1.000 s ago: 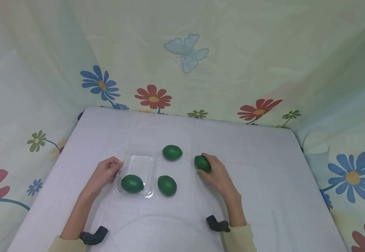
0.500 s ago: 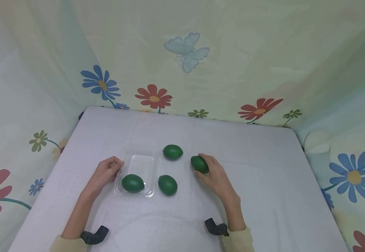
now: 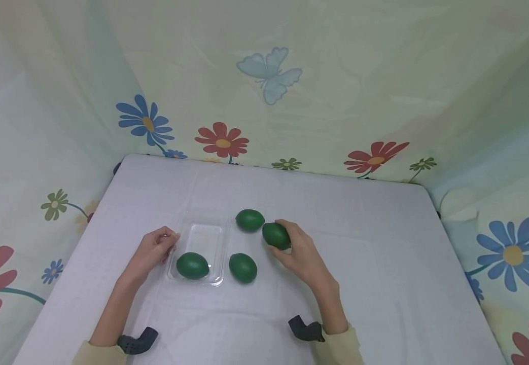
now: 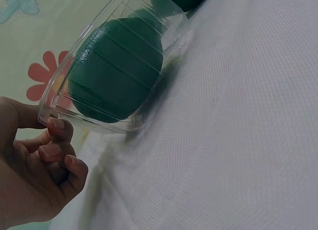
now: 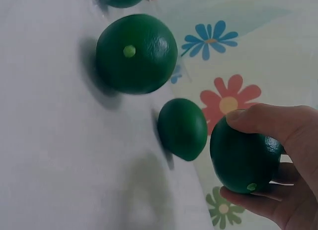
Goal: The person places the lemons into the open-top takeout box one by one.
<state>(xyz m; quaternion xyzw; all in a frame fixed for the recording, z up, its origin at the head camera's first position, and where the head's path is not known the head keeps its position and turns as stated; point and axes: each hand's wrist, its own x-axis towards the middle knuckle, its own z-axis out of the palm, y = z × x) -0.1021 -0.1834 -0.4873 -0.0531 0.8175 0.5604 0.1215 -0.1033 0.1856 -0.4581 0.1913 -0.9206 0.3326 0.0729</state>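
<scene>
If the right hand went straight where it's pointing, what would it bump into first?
Probably the far green fruit, just ahead of the held fruit in the right hand. How high the hand is looks unclear, so it might pass over.

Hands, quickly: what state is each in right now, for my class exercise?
Left hand: closed, pinching the box by its edge.
Right hand: closed, holding a lime.

One left hand (image 3: pixel 152 247): forefinger and thumb in a pinch, remaining fingers curled toward the palm; left forearm (image 3: pixel 115 312) behind it, slanting back and outward to the left. One right hand (image 3: pixel 302 252), well apart to the right of its fellow: thumb on the near side, fingers arched opposite, gripping; right forearm (image 3: pixel 331 306) behind it, slanting back and slightly rightward.
</scene>
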